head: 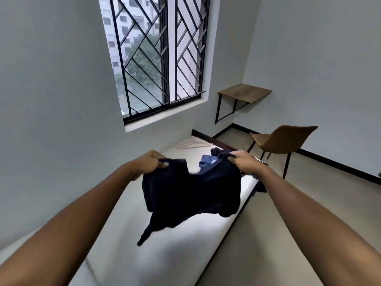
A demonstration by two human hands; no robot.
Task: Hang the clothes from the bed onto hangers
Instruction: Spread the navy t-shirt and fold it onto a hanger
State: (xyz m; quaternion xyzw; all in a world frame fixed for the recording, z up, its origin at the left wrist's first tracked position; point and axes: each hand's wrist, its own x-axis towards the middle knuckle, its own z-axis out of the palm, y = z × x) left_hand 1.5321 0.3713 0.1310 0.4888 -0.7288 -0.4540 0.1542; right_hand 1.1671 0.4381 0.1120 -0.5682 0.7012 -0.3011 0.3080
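Both hands (148, 163) (246, 162) on dark shirt (191, 195)

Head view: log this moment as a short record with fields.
garment: dark navy garment held up over the mattress
left: left hand grips one top edge
right: right hand grips the other top edge
hangers: pink hangers lie at the mattress's far end, none in the garment
left to do: clothes pile beyond the hands
nearby: brown chair to the right of the mattress

L hand (149, 163): grip pinches shirt (191, 193) | R hand (246, 162): same | arms extended
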